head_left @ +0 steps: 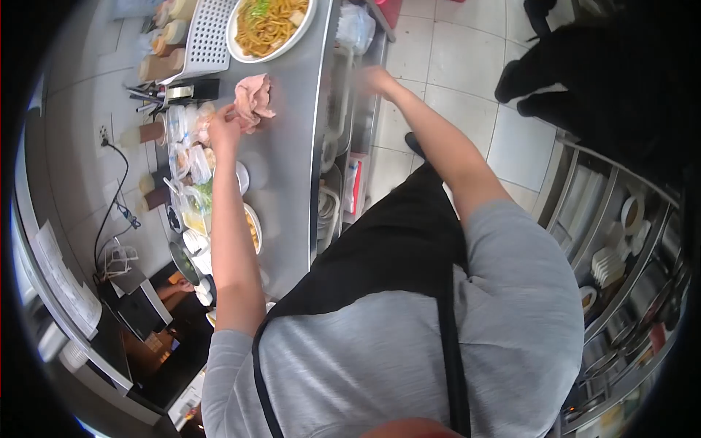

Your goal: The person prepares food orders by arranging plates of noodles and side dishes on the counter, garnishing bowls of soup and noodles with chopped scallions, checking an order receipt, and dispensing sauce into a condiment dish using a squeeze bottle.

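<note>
My left hand [224, 130] reaches over the steel counter [292, 109] with its fingers closed on a crumpled pink cloth [253, 101]. The cloth rests on or just above the counter; I cannot tell which. Just beyond it stands a white plate [312, 20] of brown noodles [264, 29] with chopped green topping. Out past the counter's edge, near the lower shelf, is my right hand [374, 82]. Motion smears its fingers, and nothing can be made out in them.
A white perforated basket [207, 42], a tape dispenser [180, 93] and bagged food [197, 162] line the wall side. Shelves under the counter hold a plastic bag [355, 29] and containers. At right, a person in dark clothing [584, 87] stands near dish racks [606, 266].
</note>
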### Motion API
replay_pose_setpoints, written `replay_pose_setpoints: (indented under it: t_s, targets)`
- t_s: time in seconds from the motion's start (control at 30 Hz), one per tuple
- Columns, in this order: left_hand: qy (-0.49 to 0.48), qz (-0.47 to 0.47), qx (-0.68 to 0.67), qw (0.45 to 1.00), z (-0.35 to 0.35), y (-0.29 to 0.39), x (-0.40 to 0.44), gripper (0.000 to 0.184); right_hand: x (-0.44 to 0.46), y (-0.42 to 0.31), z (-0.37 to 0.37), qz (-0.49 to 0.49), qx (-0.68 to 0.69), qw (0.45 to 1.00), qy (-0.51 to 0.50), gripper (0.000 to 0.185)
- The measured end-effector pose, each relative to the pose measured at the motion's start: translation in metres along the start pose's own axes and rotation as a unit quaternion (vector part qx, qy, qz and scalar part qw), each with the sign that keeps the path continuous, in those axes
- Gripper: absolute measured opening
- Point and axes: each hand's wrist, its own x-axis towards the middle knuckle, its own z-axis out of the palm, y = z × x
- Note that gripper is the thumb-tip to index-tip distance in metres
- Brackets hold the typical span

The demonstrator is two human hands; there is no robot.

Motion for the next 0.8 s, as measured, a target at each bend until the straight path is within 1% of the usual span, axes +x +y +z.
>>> replay_pose_setpoints:
  t_s: [0.03, 0.07, 0.1, 0.13, 0.2, 0.27, 0.33, 0.37, 0.4, 0.43, 0.47, 0.53, 0.57, 0.63, 0.67, 0.73, 0.8]
  targets:
    - [-0.006, 0.006, 0.005, 1.000, -0.002, 0.006, -0.008, 0.028, 0.062, 0.043, 0.004, -0.084, -0.154, 0.984, 0.000, 0.022]
    - [0.004, 0.069, 0.111, 0.991, -0.004, 0.011, -0.016, 0.033, 0.059, 0.038, 0.013, -0.084, -0.147, 0.985, 0.005, 0.022]
    - [0.015, 0.132, 0.215, 0.968, -0.007, 0.015, -0.023, 0.038, 0.048, 0.022, 0.021, -0.028, 0.053, 0.998, 0.026, 0.025]
    - [0.012, 0.136, 0.217, 0.966, -0.007, 0.020, -0.033, 0.038, 0.041, 0.010, 0.027, 0.028, 0.251, 0.967, 0.043, 0.028]
    - [-0.054, 0.081, 0.116, 0.988, -0.006, 0.031, -0.055, 0.032, 0.044, -0.003, 0.044, 0.041, 0.264, 0.962, 0.054, 0.026]
    - [-0.055, 0.098, 0.120, 0.986, -0.007, 0.040, -0.075, 0.031, 0.055, -0.005, 0.053, 0.054, 0.275, 0.958, 0.061, 0.026]
    - [-0.057, 0.112, 0.124, 0.984, -0.016, 0.038, -0.088, 0.031, 0.067, -0.002, 0.057, 0.031, 0.404, 0.914, 0.009, 0.023]
    - [-0.072, 0.118, 0.133, 0.981, -0.021, 0.032, -0.092, 0.030, 0.071, 0.001, 0.058, 0.032, 0.405, 0.914, 0.007, 0.023]
    - [-0.087, 0.124, 0.141, 0.978, -0.025, 0.026, -0.096, 0.030, 0.074, 0.005, 0.058, -0.008, 0.409, 0.912, 0.023, 0.023]
    - [-0.090, 0.102, 0.122, 0.983, -0.029, 0.023, -0.100, 0.029, 0.076, 0.009, 0.057, -0.047, 0.412, 0.909, 0.040, 0.024]
    - [-0.090, 0.102, 0.122, 0.983, -0.033, 0.020, -0.105, 0.029, 0.077, 0.013, 0.057, -0.046, 0.412, 0.909, 0.039, 0.024]
    - [-0.112, 0.038, 0.151, 0.981, -0.041, 0.015, -0.115, 0.028, 0.074, 0.018, 0.056, -0.029, 0.439, 0.898, 0.024, 0.025]
    - [-0.112, 0.037, 0.151, 0.982, -0.043, 0.010, -0.119, 0.028, 0.070, 0.018, 0.058, -0.028, 0.438, 0.898, 0.024, 0.025]
    - [-0.135, 0.025, 0.109, 0.984, -0.043, 0.001, -0.128, 0.026, 0.060, 0.021, 0.064, 0.019, 0.457, 0.889, 0.021, 0.029]
    - [-0.134, 0.022, 0.109, 0.985, -0.042, -0.002, -0.132, 0.026, 0.058, 0.023, 0.066, 0.021, 0.455, 0.890, 0.020, 0.029]
    - [-0.156, 0.039, 0.070, 0.984, -0.037, -0.003, -0.144, 0.026, 0.048, 0.025, 0.072, 0.063, 0.411, 0.909, -0.011, 0.033]
    - [-0.167, 0.030, 0.090, 0.981, -0.033, 0.003, -0.156, 0.026, 0.034, 0.030, 0.074, 0.083, 0.386, 0.919, -0.015, 0.034]
